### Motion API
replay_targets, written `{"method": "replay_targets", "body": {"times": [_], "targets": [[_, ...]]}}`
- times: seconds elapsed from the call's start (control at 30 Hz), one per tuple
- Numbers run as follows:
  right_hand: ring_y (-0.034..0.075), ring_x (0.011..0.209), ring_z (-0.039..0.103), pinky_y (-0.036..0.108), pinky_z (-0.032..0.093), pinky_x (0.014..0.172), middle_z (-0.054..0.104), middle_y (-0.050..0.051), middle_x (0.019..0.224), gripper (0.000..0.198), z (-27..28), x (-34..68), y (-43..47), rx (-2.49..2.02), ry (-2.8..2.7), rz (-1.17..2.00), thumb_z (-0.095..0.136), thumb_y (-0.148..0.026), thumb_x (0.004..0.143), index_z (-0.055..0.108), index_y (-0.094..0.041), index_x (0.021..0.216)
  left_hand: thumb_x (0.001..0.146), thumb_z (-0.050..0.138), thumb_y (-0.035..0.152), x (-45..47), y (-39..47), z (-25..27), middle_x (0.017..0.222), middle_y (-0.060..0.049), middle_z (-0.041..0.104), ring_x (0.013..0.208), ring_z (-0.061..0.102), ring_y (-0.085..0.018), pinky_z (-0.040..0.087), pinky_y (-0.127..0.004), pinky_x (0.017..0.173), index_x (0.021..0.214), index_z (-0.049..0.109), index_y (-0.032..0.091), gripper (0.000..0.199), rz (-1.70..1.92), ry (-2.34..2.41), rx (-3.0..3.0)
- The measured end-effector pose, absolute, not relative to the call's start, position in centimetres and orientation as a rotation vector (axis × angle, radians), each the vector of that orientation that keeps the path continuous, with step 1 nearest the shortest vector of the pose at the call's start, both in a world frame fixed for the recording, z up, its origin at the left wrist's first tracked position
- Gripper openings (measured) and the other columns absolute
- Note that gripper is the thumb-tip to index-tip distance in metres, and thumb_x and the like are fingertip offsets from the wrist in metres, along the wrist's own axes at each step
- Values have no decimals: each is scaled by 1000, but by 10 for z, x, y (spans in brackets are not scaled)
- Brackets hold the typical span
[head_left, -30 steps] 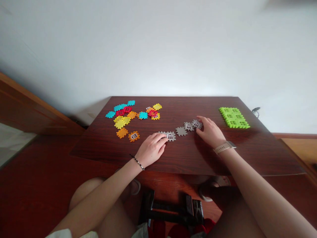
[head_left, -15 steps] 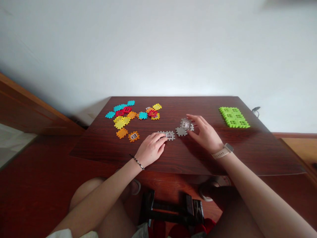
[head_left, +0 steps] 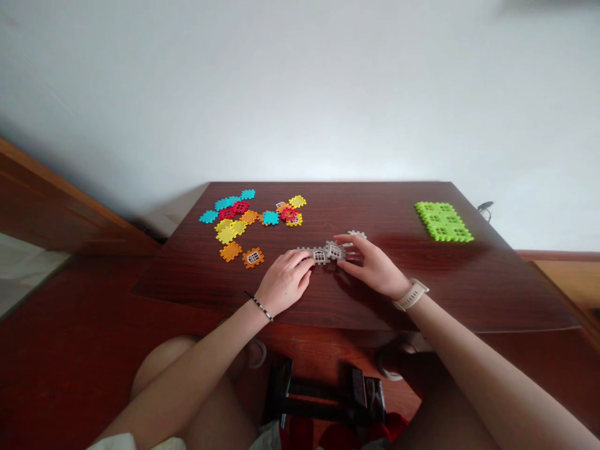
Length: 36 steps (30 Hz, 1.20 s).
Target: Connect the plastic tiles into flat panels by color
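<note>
My left hand (head_left: pixel 289 278) is closed over the left part of a flat strip of grey interlocking tiles (head_left: pixel 320 255), holding it on the table. A white barred window shows in the strip's uncovered part. Between the thumb and fingers of my right hand (head_left: pixel 375 265) is a grey window tile (head_left: pixel 334 251), tilted at the strip's right end. Whether their teeth are joined, I cannot tell. Another grey tile (head_left: pixel 357 234) lies just behind my right fingers, partly covered by them.
Loose blue, red, yellow and orange tiles (head_left: pixel 226 235) lie on the left of the dark wooden table (head_left: pixel 375 206). Nearest my left hand is an orange window tile (head_left: pixel 254 257). A joined green panel (head_left: pixel 443 222) lies at the far right. The wall (head_left: pixel 328 94) rises behind.
My right hand has moved left and slightly toward me, bringing the grey window tile from above the loose grey tile to the strip's right end. My left hand has stayed in place.
</note>
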State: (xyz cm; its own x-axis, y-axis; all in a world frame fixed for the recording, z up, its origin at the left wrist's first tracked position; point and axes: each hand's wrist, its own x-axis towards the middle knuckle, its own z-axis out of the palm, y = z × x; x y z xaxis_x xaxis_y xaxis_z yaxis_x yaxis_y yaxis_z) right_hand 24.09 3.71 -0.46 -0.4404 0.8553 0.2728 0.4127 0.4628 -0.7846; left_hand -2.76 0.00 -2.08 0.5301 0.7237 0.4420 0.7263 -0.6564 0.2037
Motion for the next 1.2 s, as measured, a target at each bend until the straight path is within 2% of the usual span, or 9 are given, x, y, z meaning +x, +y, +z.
{"method": "replay_targets", "body": {"times": [0.1, 0.3, 0.57, 0.67, 0.73, 0.83, 0.9, 1.03, 1.2], "targets": [[27, 121, 72, 47, 64, 104, 68, 9, 139, 51, -11, 238, 38, -1061, -2051, 853, 69, -31, 95, 59, -31, 145, 104, 57, 13, -28, 0, -21, 132, -10, 71, 123, 66, -29, 59, -52, 109, 126, 70, 21, 26, -787, -1302, -2737], [31, 133, 65, 54, 52, 118, 68, 10, 140, 52, -7, 246, 45, -1114, -2126, 598, 67, -23, 93, 60, -27, 144, 104, 57, 13, -29, -1, -21, 132, -10, 71, 123, 66, -28, 59, -51, 110, 126, 69, 21, 26, -788, -1304, -2742], [32, 134, 65, 52, 52, 118, 67, 11, 142, 54, -2, 246, 42, -1119, -2166, 511, 66, -22, 92, 58, -27, 145, 103, 57, 10, -30, 0, -18, 126, -10, 70, 120, 67, -28, 61, -48, 107, 126, 67, 21, 28, -885, -1397, -2634], [32, 135, 64, 52, 51, 119, 68, 11, 142, 63, -2, 247, 42, -1139, -2162, 490, 67, -23, 92, 52, -26, 153, 101, 57, 6, -38, 4, -15, 122, -9, 73, 116, 68, -27, 62, -48, 105, 121, 70, 20, 28, -892, -1417, -2618], [32, 135, 64, 53, 52, 118, 69, 11, 141, 74, -3, 247, 42, -1138, -2132, 499, 68, -23, 92, 42, -27, 161, 97, 56, 1, -43, 6, -15, 122, -8, 74, 115, 68, -27, 62, -47, 104, 119, 72, 21, 33, -876, -1398, -2647], [30, 126, 69, 51, 57, 110, 69, 10, 141, 85, -4, 249, 43, -1150, -2078, 550, 69, -23, 91, 32, -29, 167, 94, 57, -3, -47, 9, -17, 124, -6, 76, 114, 68, -27, 62, -47, 103, 117, 74, 20, 38, -833, -1367, -2688], [30, 122, 71, 51, 58, 109, 69, 10, 141, 83, -4, 251, 43, -1163, -2059, 571, 71, -23, 90, 36, -30, 165, 93, 58, -4, -47, 9, -18, 124, -6, 77, 113, 68, -26, 62, -47, 103, 117, 75, 20, 38, -809, -1358, -2701], [32, 127, 69, 55, 56, 114, 71, 10, 137, 72, -3, 251, 45, -1153, -2048, 558, 72, -22, 90, 48, -31, 157, 91, 58, -5, -44, 8, -17, 121, -7, 78, 112, 68, -26, 63, -47, 103, 116, 76, 19, 39, -776, -1367, -2709], [31, 127, 70, 54, 60, 111, 69, 10, 141, 67, -6, 251, 45, -1129, -2034, 604, 69, -21, 91, 52, -30, 155, 91, 59, -4, -40, 7, -15, 118, -7, 77, 113, 68, -27, 63, -47, 102, 114, 75, 20, 38, -737, -1375, -2710]]}}
